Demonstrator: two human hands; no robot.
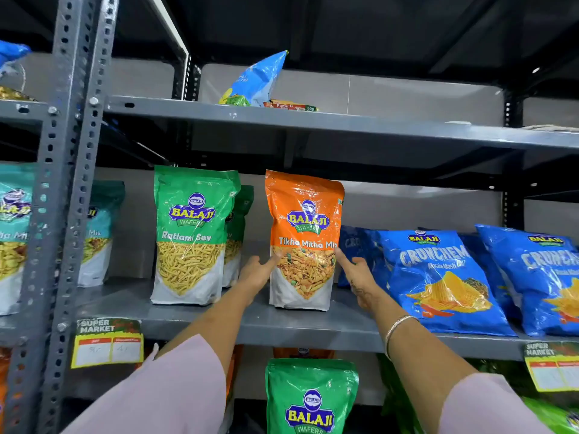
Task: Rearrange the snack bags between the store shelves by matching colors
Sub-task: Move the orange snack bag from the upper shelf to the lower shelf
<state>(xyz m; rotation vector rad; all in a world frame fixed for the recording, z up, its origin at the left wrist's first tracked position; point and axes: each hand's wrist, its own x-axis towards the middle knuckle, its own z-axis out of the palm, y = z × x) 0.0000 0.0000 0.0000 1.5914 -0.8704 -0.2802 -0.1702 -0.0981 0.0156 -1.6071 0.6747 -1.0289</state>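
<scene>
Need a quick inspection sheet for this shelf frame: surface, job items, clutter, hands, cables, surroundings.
Surface: grey metal middle shelf, bags standing and leaning on it.
Job's things: orange Tikha Mitha Mix bag upright mid-shelf; green Ratlami Sev bag to its left; blue Crunchem bags leaning to its right; another green bag on the shelf below.
Clutter: light blue bag tipped on the upper shelf.
Grippers: left hand and right hand flank the orange bag, fingertips at its sides, not closed around it.
Cables: nothing seen.
Surroundings: price tag on the shelf edge; perforated upright at left.
</scene>
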